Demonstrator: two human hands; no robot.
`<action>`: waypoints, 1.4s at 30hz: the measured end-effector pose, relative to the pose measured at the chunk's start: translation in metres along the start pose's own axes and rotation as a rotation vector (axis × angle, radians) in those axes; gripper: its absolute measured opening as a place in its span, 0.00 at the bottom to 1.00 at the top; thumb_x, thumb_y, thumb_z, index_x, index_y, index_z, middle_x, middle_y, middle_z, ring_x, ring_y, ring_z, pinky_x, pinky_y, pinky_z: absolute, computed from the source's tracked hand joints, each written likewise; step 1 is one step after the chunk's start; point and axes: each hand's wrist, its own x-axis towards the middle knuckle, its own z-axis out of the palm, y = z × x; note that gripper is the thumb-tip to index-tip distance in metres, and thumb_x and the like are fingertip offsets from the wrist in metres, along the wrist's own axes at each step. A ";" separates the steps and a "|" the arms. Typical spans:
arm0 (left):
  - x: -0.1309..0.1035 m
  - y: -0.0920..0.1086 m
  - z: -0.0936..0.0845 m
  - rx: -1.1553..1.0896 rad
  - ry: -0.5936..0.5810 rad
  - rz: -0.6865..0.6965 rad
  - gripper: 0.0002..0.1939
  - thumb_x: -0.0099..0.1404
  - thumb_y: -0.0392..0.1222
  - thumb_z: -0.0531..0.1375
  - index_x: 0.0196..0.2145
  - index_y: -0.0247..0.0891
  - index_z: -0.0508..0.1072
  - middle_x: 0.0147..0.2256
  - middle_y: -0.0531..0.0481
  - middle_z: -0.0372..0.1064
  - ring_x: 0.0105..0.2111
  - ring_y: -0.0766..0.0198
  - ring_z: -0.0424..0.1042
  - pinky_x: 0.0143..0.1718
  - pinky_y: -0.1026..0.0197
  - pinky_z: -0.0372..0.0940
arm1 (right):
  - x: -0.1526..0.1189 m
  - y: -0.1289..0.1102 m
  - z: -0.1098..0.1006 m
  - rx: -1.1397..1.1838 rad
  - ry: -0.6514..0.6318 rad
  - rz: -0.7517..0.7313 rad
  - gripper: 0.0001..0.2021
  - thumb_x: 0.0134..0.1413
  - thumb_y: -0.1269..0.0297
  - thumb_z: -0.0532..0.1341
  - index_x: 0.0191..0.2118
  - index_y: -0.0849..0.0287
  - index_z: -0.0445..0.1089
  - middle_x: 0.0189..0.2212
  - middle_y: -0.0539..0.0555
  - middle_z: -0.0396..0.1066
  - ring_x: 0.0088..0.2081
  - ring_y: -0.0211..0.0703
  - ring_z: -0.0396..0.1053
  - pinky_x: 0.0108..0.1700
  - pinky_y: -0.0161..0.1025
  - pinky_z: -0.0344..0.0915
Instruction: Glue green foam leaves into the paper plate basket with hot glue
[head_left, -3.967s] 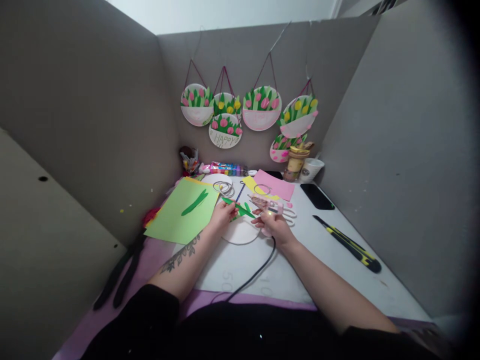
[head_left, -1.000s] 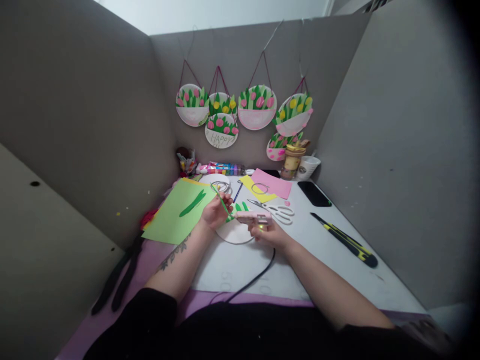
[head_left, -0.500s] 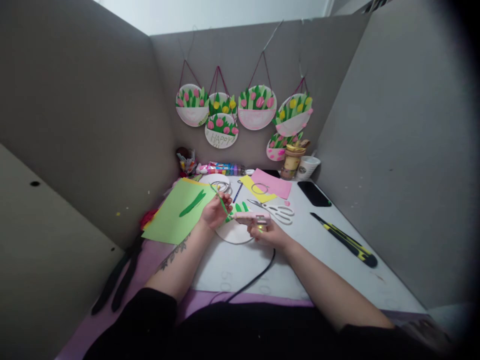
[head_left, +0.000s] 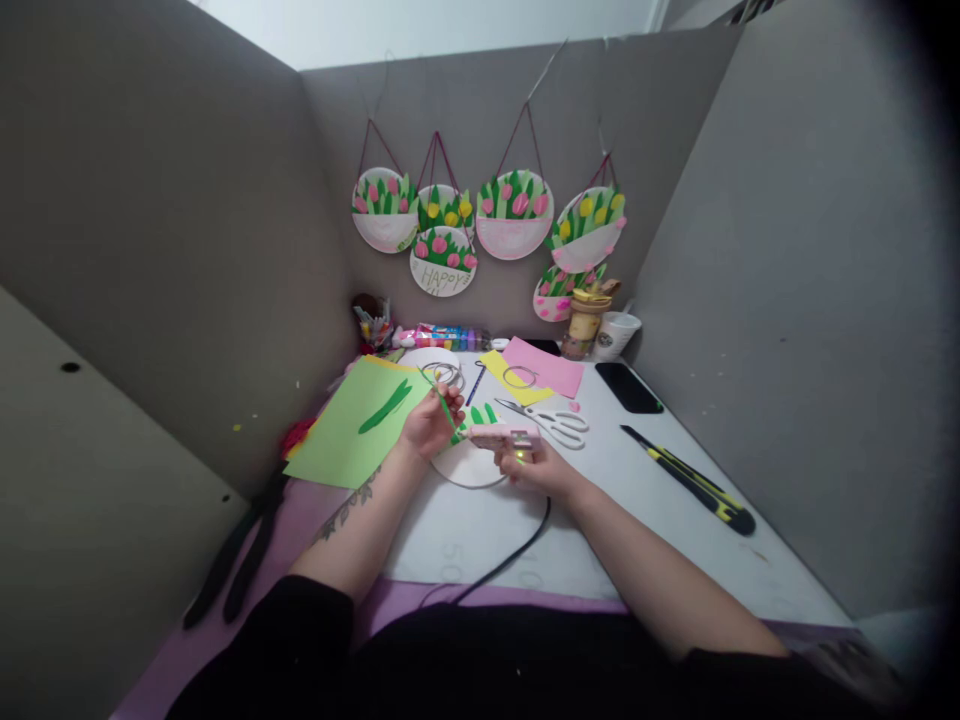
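Observation:
Between its fingers my left hand (head_left: 431, 424) pinches a narrow green paper leaf (head_left: 447, 410), held tilted. My right hand (head_left: 529, 466) is wrapped round a pink hot glue gun (head_left: 506, 438), whose nozzle points left at the leaf's lower end; a small light glows on its grip. Beneath both hands lies a white paper plate (head_left: 469, 470), partly hidden, with green paper leaves (head_left: 484, 413) along its far part. Further left, cut dark green strips (head_left: 385, 406) rest on light green paper sheets (head_left: 337, 430).
White-handled scissors (head_left: 562, 425), a blue pencil (head_left: 475, 383), pink paper (head_left: 551, 368) and yellow paper (head_left: 517, 380) lie beyond my hands. To the right are a phone (head_left: 628, 387) and a utility knife (head_left: 690, 480). A black cord (head_left: 510, 557) runs toward me. Decorated plates (head_left: 515, 215) hang on the back panel.

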 end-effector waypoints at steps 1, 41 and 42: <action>0.000 0.000 0.000 -0.003 -0.007 0.001 0.07 0.62 0.33 0.61 0.30 0.38 0.65 0.33 0.53 0.66 0.32 0.67 0.69 0.32 0.64 0.63 | 0.000 0.000 0.000 -0.001 -0.007 -0.005 0.20 0.48 0.50 0.67 0.42 0.60 0.74 0.25 0.51 0.69 0.24 0.36 0.63 0.25 0.32 0.62; 0.010 -0.009 -0.015 -0.077 0.252 0.065 0.03 0.63 0.33 0.59 0.31 0.36 0.67 0.28 0.53 0.69 0.25 0.70 0.69 0.26 0.67 0.61 | 0.026 0.011 -0.030 0.321 0.673 0.215 0.15 0.27 0.70 0.71 0.27 0.59 0.68 0.23 0.47 0.67 0.25 0.36 0.65 0.26 0.33 0.66; 0.010 -0.010 -0.016 -0.078 0.238 0.050 0.03 0.63 0.33 0.58 0.31 0.36 0.67 0.28 0.53 0.69 0.25 0.70 0.69 0.26 0.66 0.61 | 0.027 0.013 -0.030 0.316 0.655 0.249 0.14 0.27 0.71 0.71 0.25 0.59 0.67 0.22 0.47 0.66 0.24 0.34 0.64 0.25 0.33 0.66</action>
